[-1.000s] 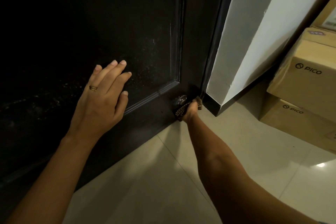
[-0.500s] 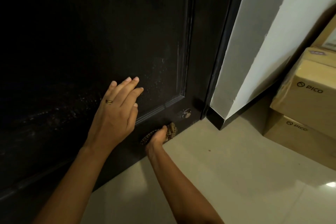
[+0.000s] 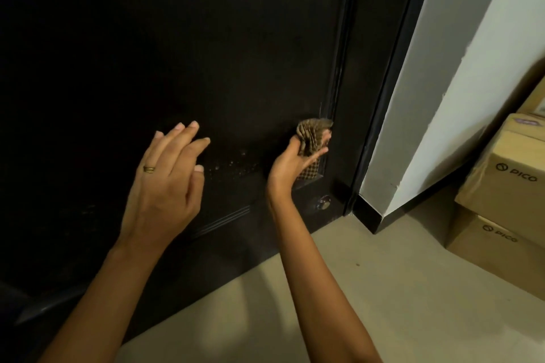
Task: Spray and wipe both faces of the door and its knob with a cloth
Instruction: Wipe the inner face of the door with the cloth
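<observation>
A dark door [image 3: 236, 53] fills the left and middle of the head view, with spray droplets on its lower panel. My right hand [image 3: 290, 162] holds a bunched brown checked cloth [image 3: 312, 138] against the panel's lower right corner. My left hand [image 3: 168, 180], with a ring on it, rests flat on the panel to the left, fingers straight. A small round metal fitting [image 3: 323, 203] sits on the door's bottom rail, just below my right hand. No spray bottle shows.
The dark door frame [image 3: 383, 115] and a white wall [image 3: 460, 68] with dark skirting stand right of the door. Stacked cardboard boxes [image 3: 507, 186] sit at the far right on the pale tiled floor [image 3: 383, 303].
My right hand has carried the cloth from the door's bottom edge up to the panel's lower right corner. My left hand stays on the panel. The camera view has shifted.
</observation>
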